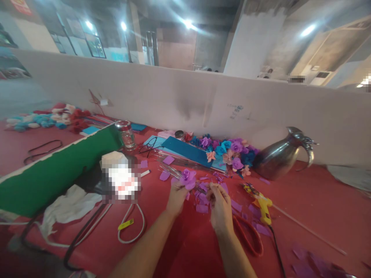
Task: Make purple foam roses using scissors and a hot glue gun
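A red table (319,200) fills the lower view, backed by a long white partition (174,92). A green board (58,170) lies slanted at the left, with a white cloth (69,204) crumpled below it. A steel jug (278,156) leans by the partition at the right, and a flower pile (228,150) in purple, blue and pink sits just beside it on blue sheets (185,150). Red-handled scissors (249,235) lie near the right wrist, and a yellow glue gun (263,206) lies just beyond them.

Both bare forearms rise from the bottom edge and converge over the table's middle. The left hand (176,197) is curled, its fingers closed upward under a purple flower (188,178), which it holds above the table just ahead of the knuckles. The right hand (220,206) shows its back, wrist slightly bent, fingertips drawn together in a pinch close beside the flower. What they grip is too small to tell. Purple scraps (203,208) lie scattered between and around the hands.
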### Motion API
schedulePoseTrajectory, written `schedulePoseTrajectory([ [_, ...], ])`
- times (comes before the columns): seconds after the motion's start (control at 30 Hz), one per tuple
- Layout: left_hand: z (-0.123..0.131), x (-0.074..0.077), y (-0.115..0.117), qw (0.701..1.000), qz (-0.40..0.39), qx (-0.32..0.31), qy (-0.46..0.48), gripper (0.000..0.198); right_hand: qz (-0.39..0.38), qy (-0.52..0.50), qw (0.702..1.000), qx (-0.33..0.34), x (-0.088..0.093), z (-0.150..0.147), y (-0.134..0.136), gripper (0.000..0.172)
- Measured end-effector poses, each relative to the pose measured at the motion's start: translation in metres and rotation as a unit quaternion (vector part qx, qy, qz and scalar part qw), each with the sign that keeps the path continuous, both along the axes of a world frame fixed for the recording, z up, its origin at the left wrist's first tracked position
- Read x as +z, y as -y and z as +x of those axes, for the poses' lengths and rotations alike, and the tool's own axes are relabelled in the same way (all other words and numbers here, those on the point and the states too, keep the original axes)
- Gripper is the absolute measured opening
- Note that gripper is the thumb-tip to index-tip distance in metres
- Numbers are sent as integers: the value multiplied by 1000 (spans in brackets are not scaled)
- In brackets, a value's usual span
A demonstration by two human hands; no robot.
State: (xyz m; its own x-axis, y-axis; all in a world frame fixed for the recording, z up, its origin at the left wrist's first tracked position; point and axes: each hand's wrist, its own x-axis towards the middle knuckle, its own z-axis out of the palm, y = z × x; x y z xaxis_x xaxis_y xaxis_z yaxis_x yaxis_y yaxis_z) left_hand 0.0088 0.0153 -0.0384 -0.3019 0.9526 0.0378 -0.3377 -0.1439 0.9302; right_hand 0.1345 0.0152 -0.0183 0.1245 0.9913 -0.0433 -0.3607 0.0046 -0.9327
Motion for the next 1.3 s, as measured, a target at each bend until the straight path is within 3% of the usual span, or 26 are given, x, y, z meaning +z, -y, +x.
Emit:
schedulePoseTrajectory([
  [0.07, 1, 1, 0, 999, -7, -18, 34, 14, 20, 61, 998, -8, 0, 2, 0, 32],
  [0.13, 1, 1, 0, 998, -8, -36, 42, 17, 62, 131, 989, 22, -1, 3, 0, 23],
  [0.23, -1, 0, -1, 998, -3, -40, 42, 20, 141, 236, 960, 51, -2, 2, 1, 15],
  [0.37, 0, 1, -1, 997, 5, -55, 46, 20, 211, 368, 905, 31, 0, -2, 3, 10],
  [0.5, 4, 6, 2, 995, 5, -96, 15, 22, 224, 411, 884, 6, -2, 0, 2, 8],
  [0.6, 7, 12, 6, 991, 13, -131, -9, 22, 212, 395, 894, -5, -8, 4, 0, 9],
  [0.77, 8, 15, 10, 982, 9, -186, -27, 24, 119, 334, 934, -28, -11, 5, 4, 23],
  [1.0, 11, -1, 7, 989, -2, -142, -37, 19, 131, 307, 941, -50, -14, 4, 7, 26],
  [1.3, 8, 1, 5, 990, 22, -119, -71, 11, 111, 234, 966, -3, -17, 1, 4, 26],
])
